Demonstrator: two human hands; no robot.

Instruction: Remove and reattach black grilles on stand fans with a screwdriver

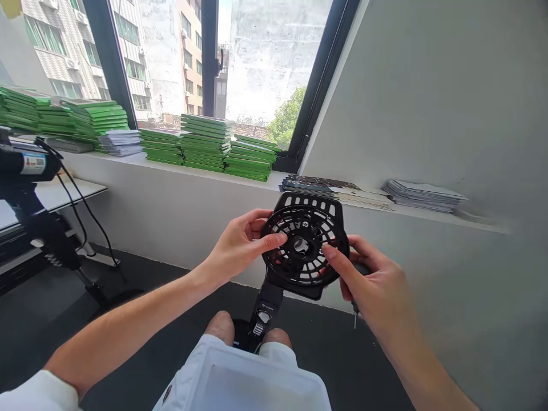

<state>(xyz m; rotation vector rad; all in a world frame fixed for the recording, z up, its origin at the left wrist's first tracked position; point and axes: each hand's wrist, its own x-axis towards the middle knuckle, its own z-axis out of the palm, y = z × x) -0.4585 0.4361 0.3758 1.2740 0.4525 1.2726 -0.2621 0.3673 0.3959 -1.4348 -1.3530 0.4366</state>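
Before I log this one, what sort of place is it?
Probably an office or workroom: stacks of what look like green booklets line a ledge below a window facing other buildings, and a white table stands at the left.

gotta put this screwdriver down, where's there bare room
The dark floor shows bare between the fan stand and the right-hand wall. The white tray at the bottom, cut off by the frame, also looks bare. The sill is crowded: green books and paper stacks.
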